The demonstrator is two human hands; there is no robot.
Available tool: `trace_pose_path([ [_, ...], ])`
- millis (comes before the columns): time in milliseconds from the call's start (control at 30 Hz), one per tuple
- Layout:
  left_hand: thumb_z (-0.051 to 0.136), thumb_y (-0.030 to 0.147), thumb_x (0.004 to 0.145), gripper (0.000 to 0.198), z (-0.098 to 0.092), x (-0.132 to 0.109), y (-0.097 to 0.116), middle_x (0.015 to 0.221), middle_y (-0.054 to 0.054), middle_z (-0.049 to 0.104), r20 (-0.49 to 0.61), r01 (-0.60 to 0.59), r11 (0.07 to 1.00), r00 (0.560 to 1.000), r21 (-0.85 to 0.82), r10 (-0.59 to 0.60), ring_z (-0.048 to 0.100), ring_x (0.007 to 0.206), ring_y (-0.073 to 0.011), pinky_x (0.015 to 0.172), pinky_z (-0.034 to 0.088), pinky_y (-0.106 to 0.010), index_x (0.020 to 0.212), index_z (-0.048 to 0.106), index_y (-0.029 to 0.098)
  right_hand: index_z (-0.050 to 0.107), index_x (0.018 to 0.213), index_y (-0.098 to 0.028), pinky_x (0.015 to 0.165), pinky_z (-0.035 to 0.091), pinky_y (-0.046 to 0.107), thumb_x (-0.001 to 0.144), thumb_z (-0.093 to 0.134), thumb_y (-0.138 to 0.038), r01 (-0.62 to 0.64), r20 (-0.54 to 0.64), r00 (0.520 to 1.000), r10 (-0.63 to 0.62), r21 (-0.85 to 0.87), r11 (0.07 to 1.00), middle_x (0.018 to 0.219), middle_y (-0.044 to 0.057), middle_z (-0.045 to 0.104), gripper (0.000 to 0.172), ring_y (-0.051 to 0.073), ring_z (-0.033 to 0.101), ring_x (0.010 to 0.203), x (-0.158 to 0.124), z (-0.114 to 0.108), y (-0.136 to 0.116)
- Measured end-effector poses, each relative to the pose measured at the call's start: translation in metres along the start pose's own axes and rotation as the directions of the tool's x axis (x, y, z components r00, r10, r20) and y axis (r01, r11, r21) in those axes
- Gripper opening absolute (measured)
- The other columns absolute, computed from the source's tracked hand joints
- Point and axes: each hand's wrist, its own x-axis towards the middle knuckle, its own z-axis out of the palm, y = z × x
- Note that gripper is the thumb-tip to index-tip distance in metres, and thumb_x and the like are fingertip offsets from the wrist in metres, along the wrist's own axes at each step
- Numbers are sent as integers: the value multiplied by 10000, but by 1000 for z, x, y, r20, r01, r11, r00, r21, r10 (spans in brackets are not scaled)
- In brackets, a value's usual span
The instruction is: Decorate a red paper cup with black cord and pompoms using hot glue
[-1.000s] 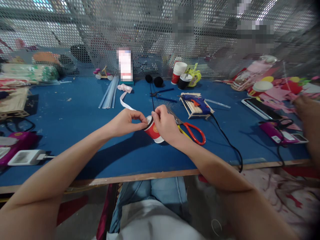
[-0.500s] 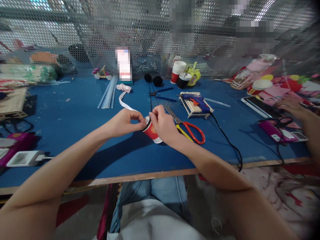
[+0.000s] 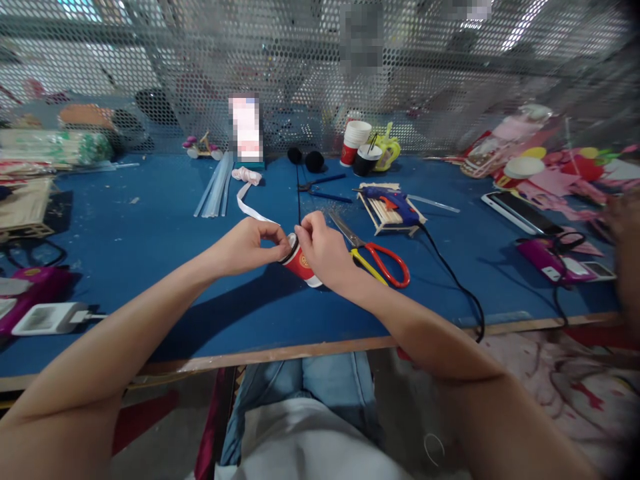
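Note:
A small red paper cup [image 3: 301,265] lies tilted between my hands, its mouth toward the upper left and a black band round its rim. My left hand [image 3: 249,245] is closed, thumb and fingers pinching the rim. Against the cup's right side, my right hand [image 3: 327,252] is also closed, fingertips at the rim beside a black cord [image 3: 299,203]. That cord runs up the table to black pom-poms [image 3: 315,161]. A white ribbon [image 3: 245,205] curls down to just behind my left hand. Scissors [image 3: 370,248] with red and yellow handles lie open right of my right hand.
Blue-handled pliers [image 3: 325,188] lie beyond the cup. A glue gun [image 3: 395,202] rests on a stick rack, its cable trailing to the table's front edge. Clear glue sticks [image 3: 215,187], stacked cups [image 3: 356,141] and a phone [image 3: 525,212] lie around. At far right is another person's arm [image 3: 629,247].
My hands keep almost the same hold on the cup. The other person's hand at right has drawn back from the phone toward the edge of view.

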Motion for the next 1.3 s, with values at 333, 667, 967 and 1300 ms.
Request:
trace_pose_path([
  [333,514,251,704,148,3,0,1,670,9,621,1,28,1000,1000,4,-28,546,650,-108,669,431,-224,664,600,137,346,831,-215,550,277,262,894,340,-335,35,2,999,-35,-36,999,680,8,533,135,151,511,582,-1,1,1],
  [667,514,228,689,122,1,0,2,674,8,618,27,46,999,999,-12,-46,533,646,-101,664,424,-216,663,591,136,364,851,-205,560,293,258,899,353,-313,35,28,999,-33,-63,997,702,15,552,119,147,531,602,-1,0,-4],
  [967,532,289,732,186,-2,2,0,674,-4,619,57,55,995,997,-86,-50,529,650,-105,668,428,-227,682,611,128,361,850,-205,556,289,261,901,352,-312,43,36,999,-40,-84,996,713,20,569,119,148,538,598,-2,-1,-4],
  [1300,552,222,706,116,-1,1,-1,666,8,602,57,86,991,995,-104,-81,512,638,-88,651,409,-204,684,607,122,370,867,-200,545,287,259,908,346,-307,51,46,998,-46,-106,993,751,35,585,117,156,552,613,-1,2,-3],
])
